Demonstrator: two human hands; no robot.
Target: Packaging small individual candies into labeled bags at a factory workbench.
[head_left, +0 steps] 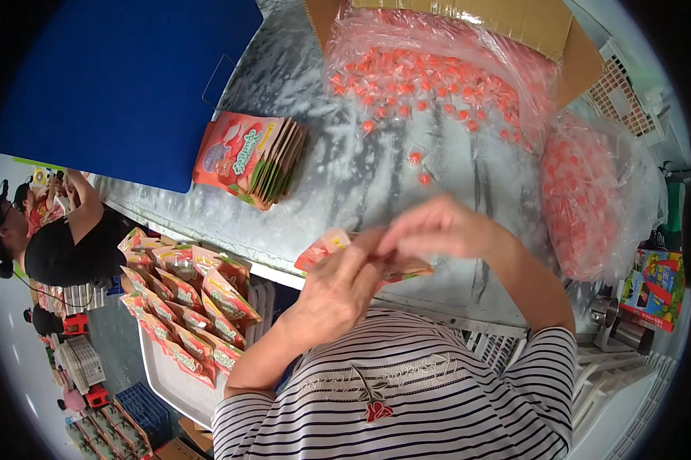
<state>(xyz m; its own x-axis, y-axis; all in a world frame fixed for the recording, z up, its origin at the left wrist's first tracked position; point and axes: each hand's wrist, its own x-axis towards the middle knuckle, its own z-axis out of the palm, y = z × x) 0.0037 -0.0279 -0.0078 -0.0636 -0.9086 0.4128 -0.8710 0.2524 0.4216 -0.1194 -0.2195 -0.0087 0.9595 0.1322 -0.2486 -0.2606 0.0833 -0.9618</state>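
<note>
My left hand is closed on a pink candy pouch at the table's near edge, its fingers covering much of it. Over the pouch's right part, my right hand is smeared by motion, so its grip does not show. Just beyond it lie two wrapped red candies. Farther back, many more wrapped candies spill from a clear plastic bag in a cardboard box. A stack of flat pink pouches rests left of centre.
Filled pouches stand in rows on a white tray at lower left. A blue panel covers the far left. At right are a bulging bag of candies, a white basket and metal cups. Another person works beyond.
</note>
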